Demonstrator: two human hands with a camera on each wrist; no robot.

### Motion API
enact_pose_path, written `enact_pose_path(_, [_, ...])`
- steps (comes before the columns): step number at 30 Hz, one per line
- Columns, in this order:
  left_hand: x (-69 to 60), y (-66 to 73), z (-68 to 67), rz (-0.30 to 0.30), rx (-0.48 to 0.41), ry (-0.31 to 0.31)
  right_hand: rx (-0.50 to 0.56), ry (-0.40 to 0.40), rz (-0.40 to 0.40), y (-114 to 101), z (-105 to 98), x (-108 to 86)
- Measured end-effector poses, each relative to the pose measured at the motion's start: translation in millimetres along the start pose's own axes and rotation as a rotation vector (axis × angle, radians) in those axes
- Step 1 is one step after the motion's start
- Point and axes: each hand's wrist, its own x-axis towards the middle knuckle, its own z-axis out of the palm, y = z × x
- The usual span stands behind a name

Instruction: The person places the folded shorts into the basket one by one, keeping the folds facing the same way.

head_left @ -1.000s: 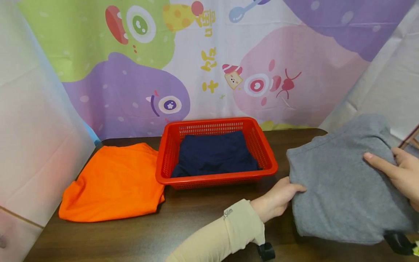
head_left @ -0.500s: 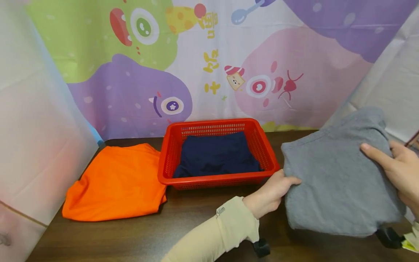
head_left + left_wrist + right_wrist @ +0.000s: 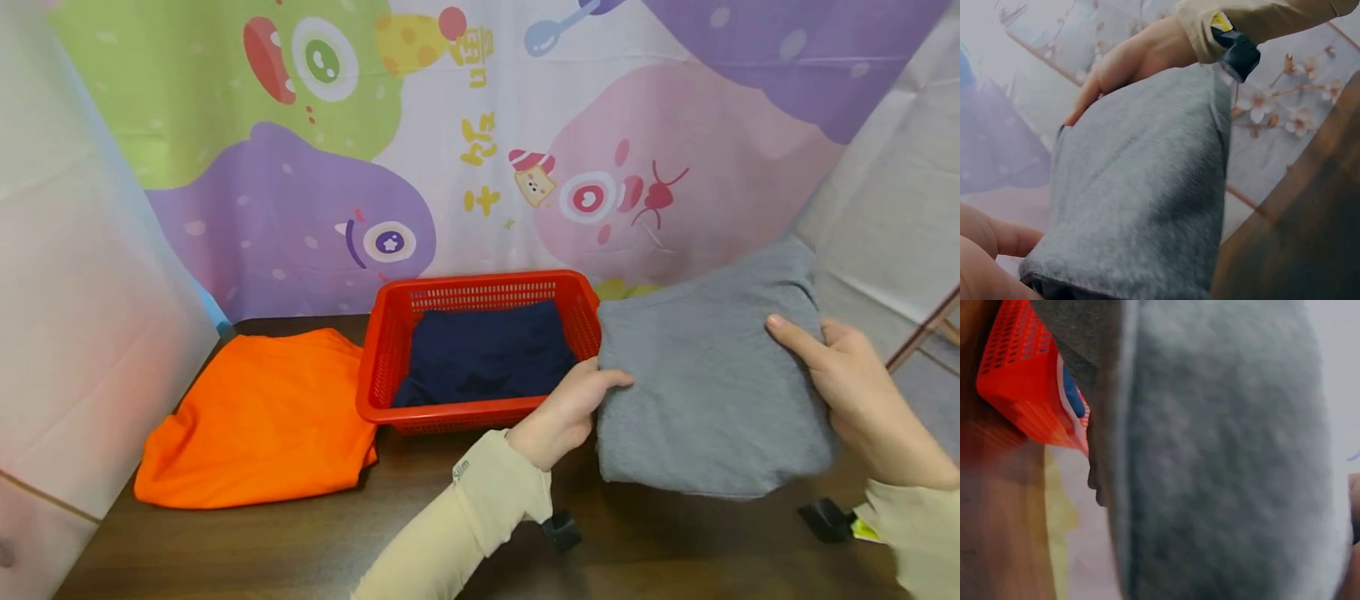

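Observation:
Both hands hold a folded grey piece of clothing (image 3: pixel 705 375) in the air above the table, right of the basket. My left hand (image 3: pixel 564 410) pinches its left edge, thumb on top. On the right edge, my right hand (image 3: pixel 858 387) grips it with the thumb over the upper face. The left wrist view shows the grey cloth (image 3: pixel 1141 181) between both hands. It fills most of the right wrist view and hides much there. A red plastic basket (image 3: pixel 450 415) contains a folded navy cloth (image 3: pixel 487 354); the grey cloth overlaps the basket's right end in the head view.
An orange folded cloth (image 3: pixel 262 421) lies on the brown wooden table (image 3: pixel 300 550), left of the basket and close against it. Behind the table hangs a cartoon-printed curtain (image 3: pixel 480 242). A white panel (image 3: pixel 82 250) stands along the left side.
Both hands have carried the grey clothing leftward and slightly up, from the right side to the basket's right end. The basket, navy cloth and orange cloth have stayed in place.

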Motion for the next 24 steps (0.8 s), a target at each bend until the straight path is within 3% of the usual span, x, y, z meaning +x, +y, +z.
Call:
enact_pose_path(8, [-3.4, 13.6, -22.8, -0.032, 0.029, 0.046, 0.157, -0.109, -0.003, 2.3, 20.3, 13.4])
enact_pose_path(12, [-5.6, 20.4, -33.0, -0.03, 0.039, 0.09, 0.148, -0.119, -0.017, 1.2, 33.2, 19.7])
enact_pose_path(17, [-6.7, 26.4, -46.2, -0.028, 0.033, 0.131, 0.061, -0.138, -0.013, -0.9, 48.5, 25.1])
enact_pose_path(24, [-11.4, 35.9, -63.7, -0.036, 0.03, 0.187, 0.116, -0.172, -0.016, -3.3, 69.8, 32.3])
